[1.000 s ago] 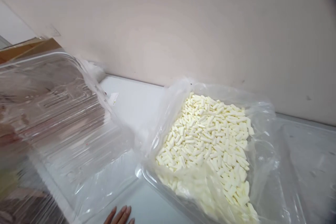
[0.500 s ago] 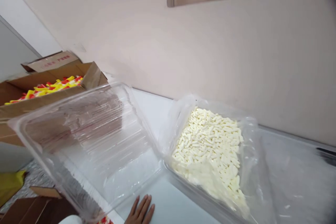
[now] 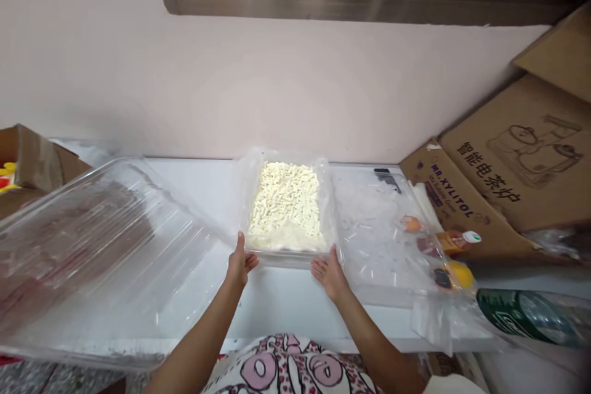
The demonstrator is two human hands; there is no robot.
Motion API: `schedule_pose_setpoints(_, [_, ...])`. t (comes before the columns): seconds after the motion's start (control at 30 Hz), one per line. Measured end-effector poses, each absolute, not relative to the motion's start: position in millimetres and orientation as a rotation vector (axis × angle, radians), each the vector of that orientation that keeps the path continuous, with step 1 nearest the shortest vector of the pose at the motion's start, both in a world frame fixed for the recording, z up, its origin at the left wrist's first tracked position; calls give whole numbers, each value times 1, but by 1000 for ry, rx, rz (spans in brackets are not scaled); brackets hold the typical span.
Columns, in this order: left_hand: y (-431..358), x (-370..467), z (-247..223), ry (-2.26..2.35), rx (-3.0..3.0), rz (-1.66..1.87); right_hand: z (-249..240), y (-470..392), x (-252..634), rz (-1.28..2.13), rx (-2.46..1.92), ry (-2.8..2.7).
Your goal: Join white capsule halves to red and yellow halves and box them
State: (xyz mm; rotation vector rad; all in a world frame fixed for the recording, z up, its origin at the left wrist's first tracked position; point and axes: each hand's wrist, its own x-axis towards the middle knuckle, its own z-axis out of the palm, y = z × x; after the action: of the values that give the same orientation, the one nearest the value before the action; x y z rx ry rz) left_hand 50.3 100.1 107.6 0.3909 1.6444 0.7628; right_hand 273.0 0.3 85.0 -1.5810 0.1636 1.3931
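Two hands, left hand (image 3: 240, 263) and right hand (image 3: 329, 274), touch one tray (image 3: 286, 257) (pale capsules).

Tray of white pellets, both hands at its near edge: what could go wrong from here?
1. The tray sits in a loose bag; the left hand and right hand may grip film and slip, spilling the pellets.
2. The big empty tray leans beside the left hand; a nudge could tip it.
3. Bottles lie near the right hand.
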Motion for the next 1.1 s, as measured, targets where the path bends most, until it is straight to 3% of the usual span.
schedule_pose_setpoints(0.1, [112, 53, 114, 1740, 384, 658, 87, -2, 263, 1384, -1621, 141])
schedule_pose_setpoints(0.23, [98, 36, 123, 1777, 529, 539, 106, -14, 261, 1447, -2006, -609])
schedule_pose_setpoints(0.33, [87, 24, 137, 1830, 931, 427, 132, -1, 284, 897, -2281, -1248])
schedule_pose_setpoints(0.43, [96, 25, 150, 1762, 1941, 234, 147, 28, 318, 512, -2514, -1710])
schedule_pose_setpoints(0.57, [133, 33, 154, 1505, 2521, -68, 155, 58, 341, 637, -2501, -1918])
schedule_pose_setpoints(0.87, [116, 85, 135, 1151, 2569, -53, 131, 83, 252, 825, -2068, -2002])
schedule_pose_setpoints(1.1, [126, 117, 122, 1155, 2234, 94, 126, 99, 264, 992, -1878, -1892])
